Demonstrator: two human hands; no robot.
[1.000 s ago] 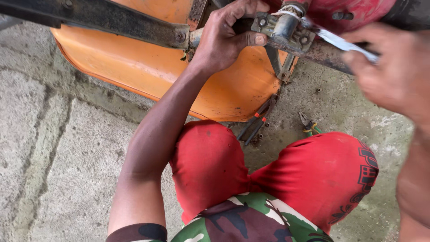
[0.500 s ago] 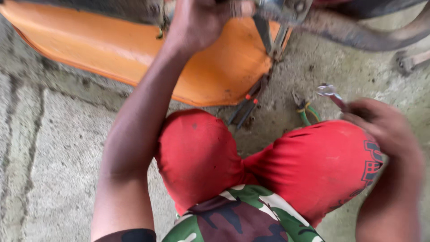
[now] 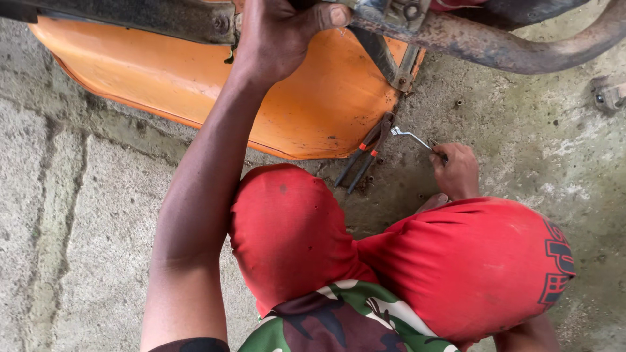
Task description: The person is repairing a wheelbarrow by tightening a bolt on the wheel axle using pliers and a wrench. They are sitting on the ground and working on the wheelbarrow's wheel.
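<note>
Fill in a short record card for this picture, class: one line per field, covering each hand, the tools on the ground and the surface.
Left hand: left hand raised, gripping the dark metal frame bar above the curved orange plastic panel
Right hand: right hand low at the ground, closed on the bent silver metal wrench
Other tools: dark pliers with orange bands lying beside the panel's edge
Pipe: rusty curved metal pipe at upper right
Clothing: red shorts over bent knees
Surface: rough grey concrete floor
</note>
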